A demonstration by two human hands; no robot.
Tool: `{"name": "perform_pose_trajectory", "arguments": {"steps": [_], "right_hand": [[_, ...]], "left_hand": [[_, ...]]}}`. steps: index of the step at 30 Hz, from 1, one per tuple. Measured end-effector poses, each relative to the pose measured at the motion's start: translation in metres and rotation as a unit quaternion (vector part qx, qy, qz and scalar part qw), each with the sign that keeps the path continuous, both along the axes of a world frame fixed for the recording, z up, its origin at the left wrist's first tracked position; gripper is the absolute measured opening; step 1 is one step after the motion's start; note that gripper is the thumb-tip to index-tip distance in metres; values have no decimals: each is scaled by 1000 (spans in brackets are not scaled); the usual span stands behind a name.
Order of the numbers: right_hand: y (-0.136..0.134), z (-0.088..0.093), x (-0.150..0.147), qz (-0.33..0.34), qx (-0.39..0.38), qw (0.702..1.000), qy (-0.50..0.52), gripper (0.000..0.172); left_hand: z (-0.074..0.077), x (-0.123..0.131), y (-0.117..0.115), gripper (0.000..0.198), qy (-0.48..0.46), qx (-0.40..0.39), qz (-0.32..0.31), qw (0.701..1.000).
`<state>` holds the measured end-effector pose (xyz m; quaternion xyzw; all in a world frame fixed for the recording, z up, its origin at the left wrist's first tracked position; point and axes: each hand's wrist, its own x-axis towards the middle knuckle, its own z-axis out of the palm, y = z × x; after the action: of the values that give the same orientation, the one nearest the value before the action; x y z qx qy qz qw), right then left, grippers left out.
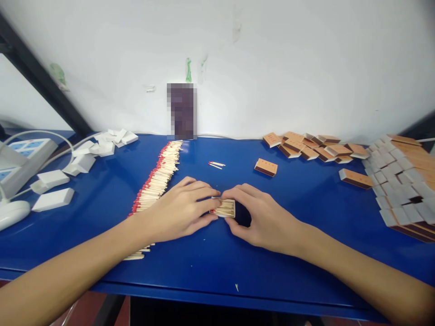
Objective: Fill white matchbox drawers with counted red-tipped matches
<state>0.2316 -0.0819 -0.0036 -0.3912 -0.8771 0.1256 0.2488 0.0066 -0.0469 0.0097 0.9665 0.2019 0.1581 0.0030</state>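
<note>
A small white matchbox tray (234, 209) lies on the blue table in front of me, filled with matches (224, 208) whose red heads show at its left end. My left hand (183, 208) grips that end, with fingertips on the far side and thumb on the near side. At the other end, my right hand (263, 215) curves round the tray, its thumb at the near edge and its fingertips over the far edge. The fingertips cover parts of the tray. Under my left forearm and beyond it runs a long row of red-tipped matches (158, 181).
Several closed matchboxes (306, 147) lie at the back right, one matchbox (266, 167) nearer. A stack of matchboxes (404, 185) stands far right. White trays (54, 199) and a power strip (30, 158) with cables are left. A few loose matches (216, 165) lie beyond my hands.
</note>
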Motion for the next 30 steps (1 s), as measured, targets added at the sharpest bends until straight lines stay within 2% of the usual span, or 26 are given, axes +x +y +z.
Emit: {"name": "perform_pose_trajectory", "arguments": {"steps": [2,4,6,8,9,11,14,17,20,22,27,30], "right_hand": [[2,2,2,6,17,1000,-18,29],[8,5,9,-19,60,997,-51,31],[19,6,21,-97,123,982,-104,33],[31,5,36,-205,165,946,-189,38],[37,4,43,-246,169,929,-218,40],[45,2,54,-272,143,917,-255,36],[44,4,56,-219,97,944,-227,28],[32,13,42,-71,40,985,-152,29],[18,18,28,29,-16,994,-106,32],[14,17,24,42,-32,996,-76,33],[17,11,30,13,-75,996,-45,29],[19,12,32,28,-106,994,-8,26]], "left_hand": [[0,0,0,22,-2,-6,6,1000],[-1,-1,0,22,-6,-9,8,1000],[-2,-1,-1,22,-14,-4,12,1000],[-3,-2,-1,24,-20,2,20,1000],[-3,-3,0,27,-22,5,26,999],[-4,-3,0,32,-24,11,42,999],[-5,-3,2,33,-24,9,62,998],[-4,-2,2,30,-21,-11,78,997],[-3,-1,1,31,-31,-41,94,994],[-3,0,-1,31,-42,-66,94,993],[-3,0,-3,30,-50,-102,78,990],[-2,-2,-1,33,-51,-118,75,989]]}}
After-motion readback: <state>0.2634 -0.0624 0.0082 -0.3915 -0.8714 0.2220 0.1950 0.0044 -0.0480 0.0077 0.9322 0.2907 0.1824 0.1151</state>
